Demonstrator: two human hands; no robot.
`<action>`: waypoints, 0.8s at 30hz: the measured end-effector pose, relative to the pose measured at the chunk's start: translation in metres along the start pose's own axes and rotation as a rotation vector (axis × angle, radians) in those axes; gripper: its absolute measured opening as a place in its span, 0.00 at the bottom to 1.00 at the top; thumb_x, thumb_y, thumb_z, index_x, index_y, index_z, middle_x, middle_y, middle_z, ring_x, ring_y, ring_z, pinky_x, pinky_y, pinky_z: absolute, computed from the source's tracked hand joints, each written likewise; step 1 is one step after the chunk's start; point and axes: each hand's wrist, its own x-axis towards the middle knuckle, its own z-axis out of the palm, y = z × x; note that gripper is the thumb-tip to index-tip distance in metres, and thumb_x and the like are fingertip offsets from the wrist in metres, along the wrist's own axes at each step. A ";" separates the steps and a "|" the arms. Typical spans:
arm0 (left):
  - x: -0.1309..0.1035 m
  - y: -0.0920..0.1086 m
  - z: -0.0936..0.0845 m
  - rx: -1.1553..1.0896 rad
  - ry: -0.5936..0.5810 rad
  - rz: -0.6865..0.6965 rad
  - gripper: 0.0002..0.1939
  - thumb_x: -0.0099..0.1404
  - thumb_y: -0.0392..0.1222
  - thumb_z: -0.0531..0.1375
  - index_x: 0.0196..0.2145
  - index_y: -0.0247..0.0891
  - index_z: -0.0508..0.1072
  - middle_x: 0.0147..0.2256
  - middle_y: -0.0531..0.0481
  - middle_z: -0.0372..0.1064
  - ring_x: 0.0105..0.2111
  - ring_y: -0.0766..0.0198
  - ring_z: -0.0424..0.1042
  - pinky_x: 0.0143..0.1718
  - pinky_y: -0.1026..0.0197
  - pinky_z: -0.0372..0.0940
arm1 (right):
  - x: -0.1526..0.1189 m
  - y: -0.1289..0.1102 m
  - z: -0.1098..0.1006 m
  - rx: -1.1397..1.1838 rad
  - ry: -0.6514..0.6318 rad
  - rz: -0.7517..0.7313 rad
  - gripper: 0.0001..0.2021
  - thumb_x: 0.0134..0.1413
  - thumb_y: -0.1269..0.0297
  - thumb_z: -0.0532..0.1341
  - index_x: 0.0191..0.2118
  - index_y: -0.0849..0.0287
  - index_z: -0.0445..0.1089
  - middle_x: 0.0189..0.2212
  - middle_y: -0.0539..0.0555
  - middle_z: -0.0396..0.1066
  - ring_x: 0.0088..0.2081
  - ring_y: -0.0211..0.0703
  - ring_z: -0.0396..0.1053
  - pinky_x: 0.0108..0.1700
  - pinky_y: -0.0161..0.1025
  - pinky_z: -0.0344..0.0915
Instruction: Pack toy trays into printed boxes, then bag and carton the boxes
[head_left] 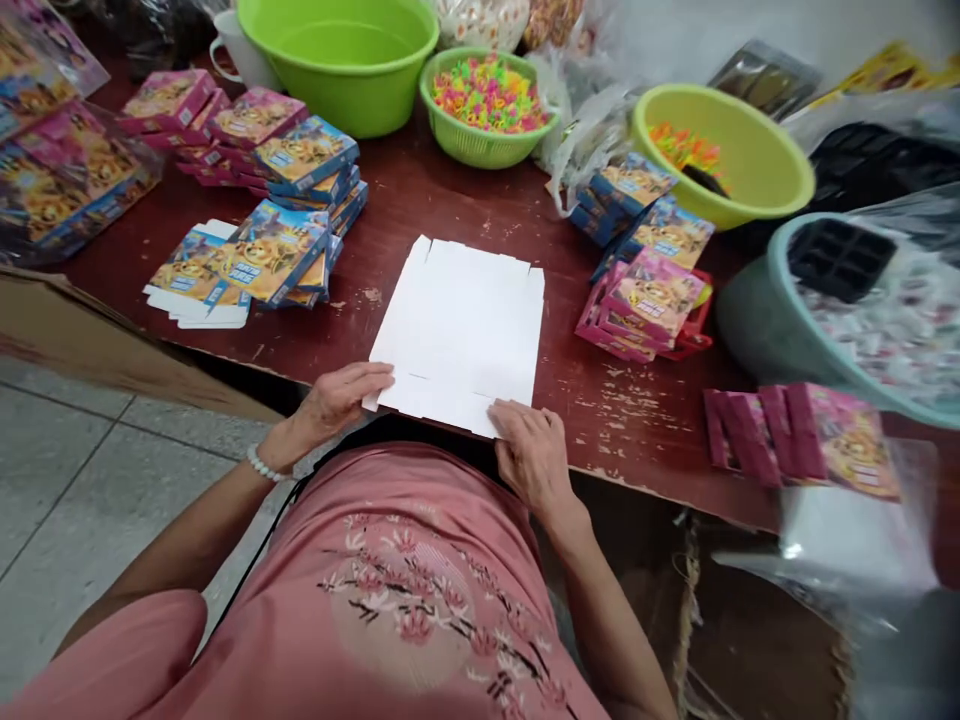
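Note:
A flat box blank (461,320), plain white side up, lies at the table's near edge in front of me. Its flaps show slits and small notches. My left hand (339,402) grips the near left corner, fingers on top and close together, the thumb hidden. At the near right corner my right hand (534,452) holds the same blank, fingers bent over the top. To the left, more flat blue printed box blanks (196,275) lie partly under a blue box (279,250).
Stacks of pink boxes (259,115) and blue boxes (307,150) stand at the back left. Behind are a green basin (337,60) and a basket (480,150) of colourful pieces. On the right are a yellow basin (757,150), pink boxes (645,300) and a bucket (757,290) of wrapped items.

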 end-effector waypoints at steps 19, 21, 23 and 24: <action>0.047 0.006 -0.004 -0.103 0.046 -0.199 0.10 0.71 0.45 0.64 0.35 0.38 0.80 0.32 0.49 0.80 0.32 0.63 0.77 0.36 0.63 0.70 | 0.009 0.013 -0.004 0.038 0.055 -0.065 0.14 0.72 0.67 0.56 0.54 0.52 0.77 0.46 0.57 0.84 0.43 0.51 0.82 0.47 0.48 0.74; 0.051 0.005 -0.007 -0.092 -0.107 -0.031 0.12 0.74 0.38 0.56 0.39 0.39 0.80 0.37 0.46 0.81 0.38 0.61 0.78 0.43 0.59 0.72 | 0.015 0.014 -0.004 0.007 0.087 -0.019 0.12 0.72 0.63 0.57 0.52 0.53 0.76 0.42 0.58 0.84 0.37 0.53 0.82 0.41 0.47 0.74; 0.052 0.006 -0.012 -0.097 -0.195 0.037 0.16 0.72 0.32 0.52 0.46 0.40 0.79 0.45 0.44 0.80 0.46 0.59 0.77 0.51 0.54 0.71 | 0.021 0.014 -0.003 -0.012 0.093 0.041 0.13 0.72 0.60 0.56 0.53 0.55 0.75 0.39 0.59 0.84 0.33 0.54 0.82 0.36 0.47 0.73; 0.051 0.007 -0.013 -0.103 -0.213 0.032 0.16 0.72 0.32 0.52 0.48 0.40 0.78 0.47 0.43 0.80 0.48 0.59 0.77 0.54 0.53 0.71 | 0.024 0.014 -0.003 -0.006 0.086 0.073 0.13 0.72 0.59 0.56 0.53 0.55 0.74 0.37 0.59 0.84 0.32 0.55 0.82 0.34 0.46 0.73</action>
